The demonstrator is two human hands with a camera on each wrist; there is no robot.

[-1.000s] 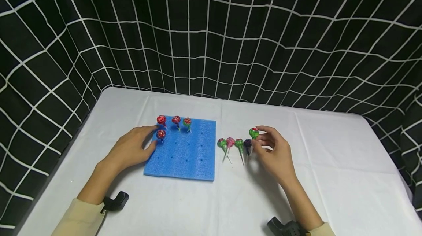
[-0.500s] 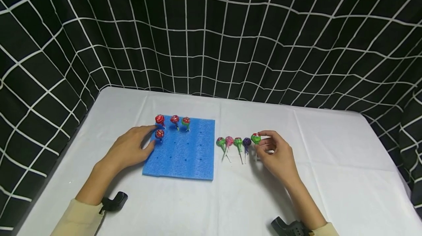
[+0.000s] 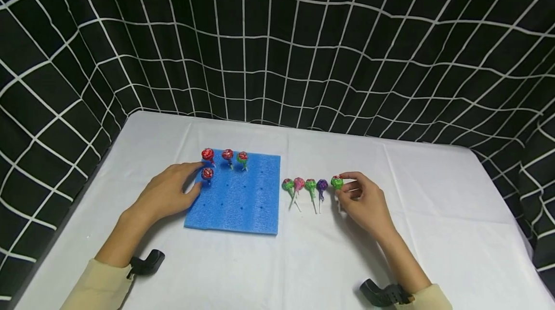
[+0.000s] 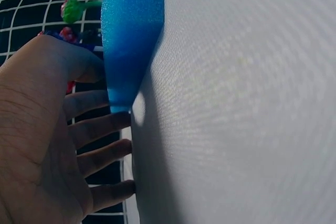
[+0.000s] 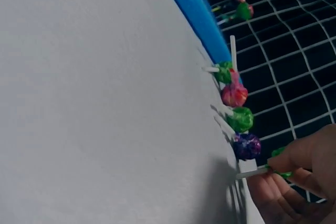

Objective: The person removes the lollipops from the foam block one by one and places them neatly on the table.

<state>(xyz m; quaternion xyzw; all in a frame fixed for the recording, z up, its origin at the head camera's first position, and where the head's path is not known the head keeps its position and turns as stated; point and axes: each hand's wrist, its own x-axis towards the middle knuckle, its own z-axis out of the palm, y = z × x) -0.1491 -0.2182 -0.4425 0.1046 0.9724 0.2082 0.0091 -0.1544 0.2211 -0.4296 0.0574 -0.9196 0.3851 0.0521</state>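
My right hand (image 3: 363, 202) pinches a green lollipop (image 3: 336, 182) between thumb and fingers, its white stick (image 5: 252, 173) angled down close over the table. To its left lie a purple lollipop (image 3: 322, 185), a green lollipop (image 3: 310, 184), a pink lollipop (image 3: 299, 183) and another green lollipop (image 3: 288, 185); the last two have crossed sticks. My left hand (image 3: 169, 192) rests at the left edge of the blue foam board (image 3: 247, 213), fingers spread in the left wrist view. Several lollipops stand upright in the board, including a red one (image 3: 207, 174) by the left fingers.
Small holes dot the foam board. A white cloth (image 3: 321, 262) covers the table. Black curtains with a white grid (image 3: 277, 50) enclose the back and sides. Each wrist wears a black camera, such as the left one (image 3: 148, 262).
My right hand has lowered the green lollipop and shifted slightly right, away from the purple one, which now shows fully. My left hand keeps its place at the board; the head view has shifted slightly.
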